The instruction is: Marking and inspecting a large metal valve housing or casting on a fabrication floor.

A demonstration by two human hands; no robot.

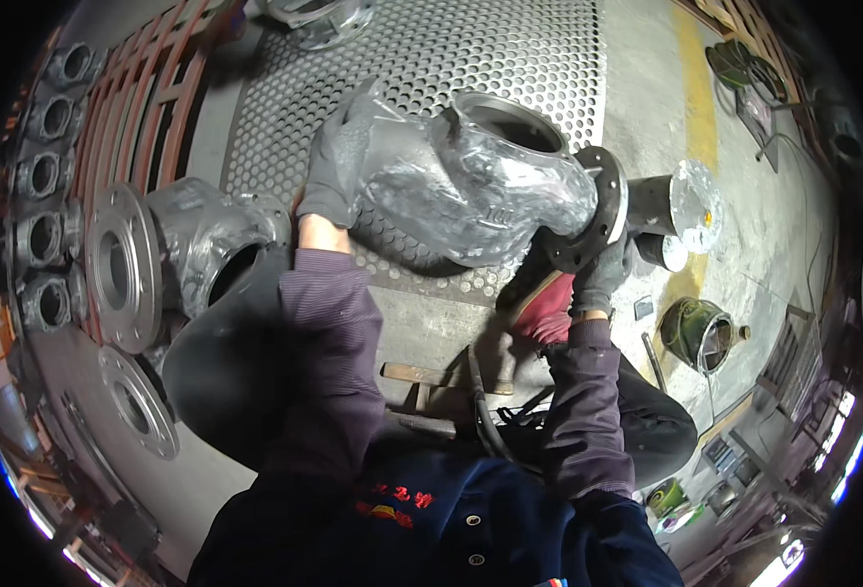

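Observation:
A large grey cast-metal valve body [421, 176] lies crosswise in front of me, over a perforated metal plate. One wide round opening faces up, and a flange with bolt holes [609, 207] forms its right end. My left hand [338, 161], in a dark grey glove, is wrapped round the valve body's left end. At the other end my right hand [602, 277], gloved alike, grips the lower edge of the flange; its fingers are partly hidden behind the rim. I cannot tell whether the valve body rests fully on the plate or is slightly raised.
The perforated plate [392, 49] spreads beneath and beyond. Another flanged valve body [123, 264] stands close at my left. Several castings line the far left [45, 176]. To the right are a metal cylinder [690, 205] and a green pot [690, 328]. A hammer [505, 377] lies between my legs.

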